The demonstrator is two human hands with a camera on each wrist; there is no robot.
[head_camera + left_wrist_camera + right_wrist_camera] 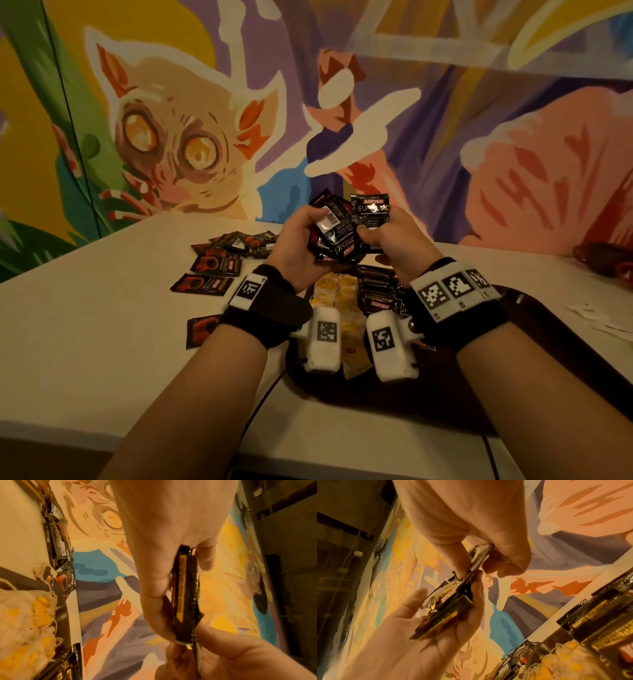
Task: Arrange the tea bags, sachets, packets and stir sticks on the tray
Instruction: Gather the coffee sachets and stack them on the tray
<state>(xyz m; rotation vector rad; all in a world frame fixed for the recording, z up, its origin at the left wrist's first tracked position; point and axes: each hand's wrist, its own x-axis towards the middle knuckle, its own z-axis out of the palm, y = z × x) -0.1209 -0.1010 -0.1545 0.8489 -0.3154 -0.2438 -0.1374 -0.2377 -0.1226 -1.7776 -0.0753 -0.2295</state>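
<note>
The left hand (294, 250) grips a stack of black Kopiko sachets (330, 233) between thumb and fingers, held above the table. At its 3 o'clock the right hand (394, 243) pinches a single Kopiko sachet (370, 214) upright, touching the stack. Beneath the wrists, at 6 o'clock, the dark tray (513, 377) holds yellow tea bags (342, 301) beside a row of sachets (378, 294). More loose sachets (215, 263) lie on the white table (102, 325) at 9 o'clock.

My left hand (164, 547) grips a stack of black sachets (186, 595) edge-on, and my right hand (231, 661) pinches its lower end. Tea bags (25, 615) lie left.
</note>
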